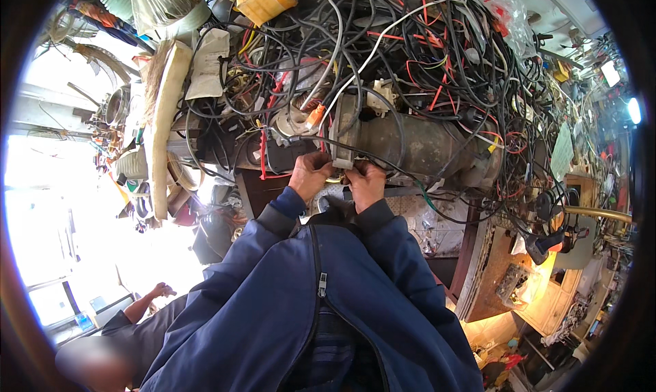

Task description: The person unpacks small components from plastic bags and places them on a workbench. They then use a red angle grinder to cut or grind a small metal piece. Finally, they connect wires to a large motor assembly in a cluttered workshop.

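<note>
A greasy grey machine with a thick cylindrical body (427,142) lies across the bench. At its left end stands an upright grey metal block (344,133), and both my hands are at the lower end of that block. My left hand (311,176) is closed, its fingertips pressed together beside the block's lower left corner. Just right of the corner, my right hand (366,185) is also closed, thumb and fingers pinched. A small yellowish bit shows between the hands, too small to name. Whatever the fingertips grip is hidden. A black cable (383,161) runs over the machine just above my right hand.
Tangled black, white and red cables (410,50) cover the back of the bench. An orange-tipped piece (315,116) and a yellow block (265,2) lie among them. A foam-like slab (166,129) stands at left. Another person's hand (162,290) shows lower left; a wooden board (488,276) is lower right.
</note>
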{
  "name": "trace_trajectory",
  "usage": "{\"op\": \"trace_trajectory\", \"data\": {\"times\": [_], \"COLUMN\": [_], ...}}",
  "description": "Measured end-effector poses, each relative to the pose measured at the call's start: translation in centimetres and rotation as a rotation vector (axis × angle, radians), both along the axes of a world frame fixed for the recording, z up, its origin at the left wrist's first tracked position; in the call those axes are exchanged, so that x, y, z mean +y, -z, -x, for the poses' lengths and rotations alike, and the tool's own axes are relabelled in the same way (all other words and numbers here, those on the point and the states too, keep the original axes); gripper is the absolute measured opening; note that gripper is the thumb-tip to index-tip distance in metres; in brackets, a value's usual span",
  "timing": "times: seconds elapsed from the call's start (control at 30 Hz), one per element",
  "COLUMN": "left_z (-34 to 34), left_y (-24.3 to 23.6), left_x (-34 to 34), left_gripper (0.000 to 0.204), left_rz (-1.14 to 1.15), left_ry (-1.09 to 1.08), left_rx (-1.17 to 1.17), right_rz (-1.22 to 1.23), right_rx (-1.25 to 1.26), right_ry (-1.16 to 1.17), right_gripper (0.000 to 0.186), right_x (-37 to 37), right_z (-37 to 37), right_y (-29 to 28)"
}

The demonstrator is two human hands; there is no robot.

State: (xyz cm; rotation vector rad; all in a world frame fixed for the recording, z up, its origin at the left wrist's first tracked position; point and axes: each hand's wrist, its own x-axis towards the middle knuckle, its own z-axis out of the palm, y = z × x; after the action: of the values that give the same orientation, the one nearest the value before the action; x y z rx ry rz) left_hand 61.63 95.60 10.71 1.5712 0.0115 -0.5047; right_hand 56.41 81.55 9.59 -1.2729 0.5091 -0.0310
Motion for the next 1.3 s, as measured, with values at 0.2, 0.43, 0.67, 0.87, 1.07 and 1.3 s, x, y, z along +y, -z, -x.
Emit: {"op": "trace_trajectory", "data": {"times": [0.2,0.43,0.67,0.87,1.07,1.3], "left_z": [-0.2,-0.2,-0.2,-0.1,0.0,-0.2], "left_y": [0.7,0.7,0.8,0.3,0.5,0.8], "left_x": [0.3,0.2,0.2,0.1,0.1,0.2], "left_gripper": [0.013,0.012,0.013,0.014,0.014,0.012], "left_rz": [-0.027,-0.002,-0.013,-0.038,0.009,-0.013], "left_ry": [0.039,0.018,0.014,0.003,-0.003,0.026], "left_rx": [-0.061,-0.046,-0.034,-0.039,-0.02,-0.036], "right_rz": [0.112,0.039,0.1,0.073,0.038,0.022], "right_rx": [-0.044,-0.017,0.002,-0.01,-0.003,0.001], "right_ry": [-0.002,0.011,-0.026,-0.005,-0.017,-0.014], "right_gripper": [0.006,0.009,0.012,0.01,0.008,0.008], "right_x": [-0.1,0.0,-0.3,-0.2,-0.2,-0.3], "right_z": [0.0,-0.2,0.1,0.2,0.2,0.1], "right_y": [-0.2,-1.2,-1.4,-1.8,-2.9,-1.9]}}
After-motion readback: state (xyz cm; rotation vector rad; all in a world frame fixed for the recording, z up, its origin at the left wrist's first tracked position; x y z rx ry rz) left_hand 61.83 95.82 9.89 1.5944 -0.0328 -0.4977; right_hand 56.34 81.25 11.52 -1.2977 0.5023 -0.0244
